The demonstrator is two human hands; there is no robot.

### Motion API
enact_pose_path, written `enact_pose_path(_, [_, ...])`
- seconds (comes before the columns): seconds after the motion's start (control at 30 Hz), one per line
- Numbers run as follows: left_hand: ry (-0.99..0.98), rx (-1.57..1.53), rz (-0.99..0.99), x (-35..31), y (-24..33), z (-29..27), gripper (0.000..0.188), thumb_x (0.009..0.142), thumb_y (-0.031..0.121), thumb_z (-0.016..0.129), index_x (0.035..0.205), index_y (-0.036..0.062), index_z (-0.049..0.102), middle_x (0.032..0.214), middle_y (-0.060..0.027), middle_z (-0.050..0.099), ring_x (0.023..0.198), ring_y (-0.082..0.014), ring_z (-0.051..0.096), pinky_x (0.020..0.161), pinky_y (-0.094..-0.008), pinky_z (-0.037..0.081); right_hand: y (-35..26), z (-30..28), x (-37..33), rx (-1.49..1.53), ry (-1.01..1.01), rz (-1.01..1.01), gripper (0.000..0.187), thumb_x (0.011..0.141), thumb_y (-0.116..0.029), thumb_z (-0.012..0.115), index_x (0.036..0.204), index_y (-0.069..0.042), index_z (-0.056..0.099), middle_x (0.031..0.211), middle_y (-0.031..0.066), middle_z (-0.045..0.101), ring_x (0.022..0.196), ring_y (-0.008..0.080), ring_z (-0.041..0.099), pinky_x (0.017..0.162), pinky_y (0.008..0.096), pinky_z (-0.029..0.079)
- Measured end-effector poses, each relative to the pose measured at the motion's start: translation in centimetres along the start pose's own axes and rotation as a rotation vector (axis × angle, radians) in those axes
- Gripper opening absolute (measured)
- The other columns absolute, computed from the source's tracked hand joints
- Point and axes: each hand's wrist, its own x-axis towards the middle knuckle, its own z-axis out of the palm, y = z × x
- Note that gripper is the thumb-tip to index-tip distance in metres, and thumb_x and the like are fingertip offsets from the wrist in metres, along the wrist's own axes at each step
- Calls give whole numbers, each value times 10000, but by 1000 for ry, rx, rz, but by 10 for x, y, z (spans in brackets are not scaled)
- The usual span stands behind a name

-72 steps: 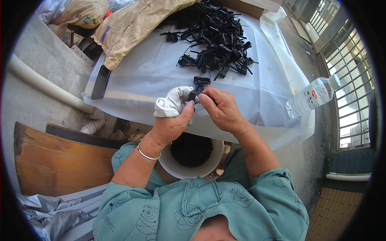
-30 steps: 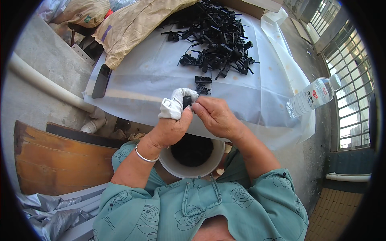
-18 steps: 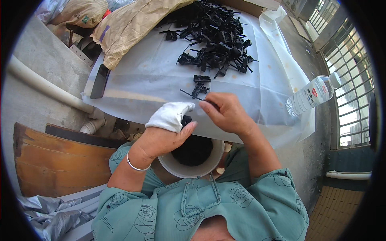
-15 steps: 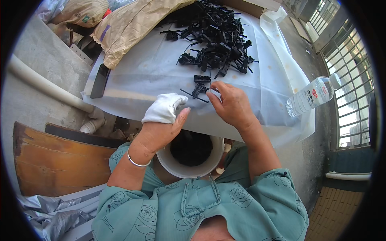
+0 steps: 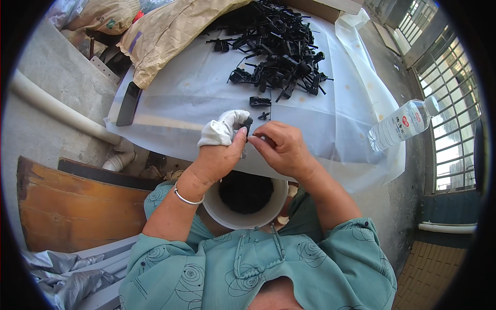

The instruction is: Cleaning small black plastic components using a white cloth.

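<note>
My left hand [image 5: 223, 135], in a white glove that leaves the thumb bare, grips a small black plastic part [image 5: 248, 124] upright between thumb and fingers. My right hand [image 5: 283, 148] is closed in a pinch against that part's right side; its fingers hide whatever they hold. Just beyond the hands, a black block-shaped piece [image 5: 259, 102] and a smaller black piece [image 5: 264, 116] lie on the white sheet [image 5: 186, 111]. Farther back is a heap of black plastic parts [image 5: 289, 62] with thin rods sticking out.
Between my knees stands a white bucket [image 5: 209, 209] with dark contents. A clear water bottle [image 5: 400, 125] is at the table's right edge, a dark phone [image 5: 128, 105] at its left edge. Brown paper [image 5: 170, 39] covers the far left corner. A curved wooden board [image 5: 82, 206] stands lower left.
My left hand has moved right and taken a black part off the sheet. My right hand has come down toward it and closed. Some black pieces there are gone from the sheet.
</note>
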Motion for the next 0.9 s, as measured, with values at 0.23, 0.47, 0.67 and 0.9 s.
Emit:
enact_pose_path(0.23, [-103,-260,-93,-8,18,2,262,797,46,584,1045,-26,541,798,-67,600,681,-100,531,625,-255,462,2,2,4,457,17,393,207,876,-152,565,725,-10,555,618,-38,458,584,61,403,510,222,352])
enact_pose_path(0.47, [114,94,187,-8,5,7,246,758,47,601,991,-29,583,869,-124,617,730,-191,592,678,-286,480,5,6,3,226,-79,83,249,914,-153,484,735,10,540,608,25,494,584,98,425,540,268,389])
enact_pose_path(0.67, [142,336,340,-14,8,7,268,779,-7,577,1043,-48,558,908,-96,601,799,-124,554,746,-252,459,3,26,-3,380,-36,373,249,914,-152,481,734,13,530,601,52,486,570,120,428,537,274,389])
enact_pose_path(0.9, [92,-31,191,-9,4,4,279,813,43,562,1080,-14,504,871,-81,587,746,-171,559,711,-284,468,-1,7,2,376,-19,259,207,898,-142,511,759,6,553,602,39,457,548,116,400,517,269,376])
